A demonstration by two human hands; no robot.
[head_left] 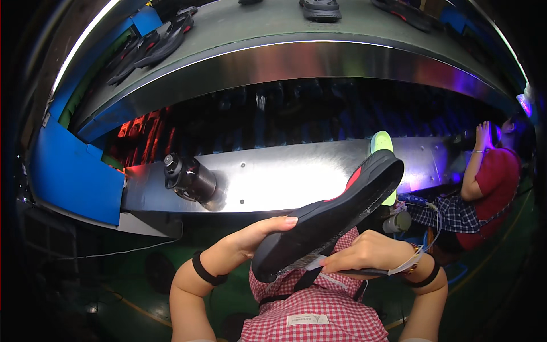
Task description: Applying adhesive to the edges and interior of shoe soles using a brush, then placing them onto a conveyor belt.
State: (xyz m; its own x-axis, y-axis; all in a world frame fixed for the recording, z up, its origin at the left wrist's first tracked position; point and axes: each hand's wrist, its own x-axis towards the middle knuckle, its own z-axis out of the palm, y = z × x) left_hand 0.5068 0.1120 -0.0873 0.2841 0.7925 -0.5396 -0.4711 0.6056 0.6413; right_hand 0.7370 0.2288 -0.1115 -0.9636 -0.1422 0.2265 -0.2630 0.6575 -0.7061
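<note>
My left hand [266, 232] grips a black shoe sole [322, 225] by its near end, the thumb along its side. The sole slants up and to the right in front of my apron, with a red patch on its far side and a shiny edge strip facing me. My right hand [367, 253] is closed beside the sole's lower edge. Its fingers pinch a small whitish piece [314, 262] that touches or nearly touches the sole; its kind is unclear. Beneath this hand a dark, thin object shows, mostly hidden. Behind the sole's far end stands a yellow-green sole [380, 141], partly covered.
A dark flask [191, 179] stands on the metal ledge [273, 179]. Above runs a conveyor belt [245, 25] carrying several dark shoes. A blue panel [77, 174] borders the left. At right, a person in a red top [496, 182] sits beside a lidded jar [397, 222].
</note>
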